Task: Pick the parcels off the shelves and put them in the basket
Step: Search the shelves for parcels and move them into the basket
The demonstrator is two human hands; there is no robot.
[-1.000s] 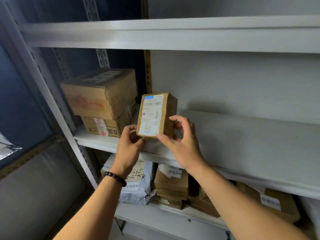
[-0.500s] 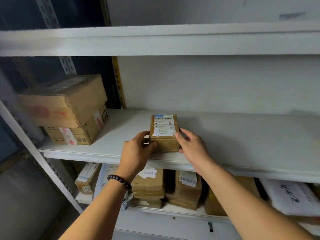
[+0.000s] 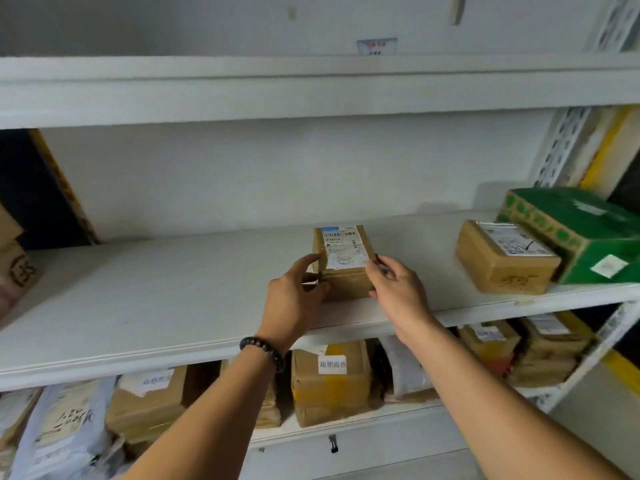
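Note:
A small brown cardboard parcel [image 3: 343,261] with a white shipping label on top lies flat on the middle white shelf [image 3: 156,306]. My left hand [image 3: 294,303], with a dark bead bracelet at the wrist, holds its left side, thumb on the top edge. My right hand [image 3: 398,289] holds its right side, fingers curled round the front corner. No basket is in view.
A brown labelled box [image 3: 505,258] and a green carton [image 3: 581,230] sit on the same shelf at the right. Stacked cartons [image 3: 14,261] show at the far left edge. The lower shelf holds several brown parcels [image 3: 329,382] and grey mail bags [image 3: 62,427]. Another shelf [image 3: 311,88] runs overhead.
The parcel went from held upright in the air to lying flat on the shelf. Both hands stay on its sides. The view has swung right, bringing the right-hand boxes into sight.

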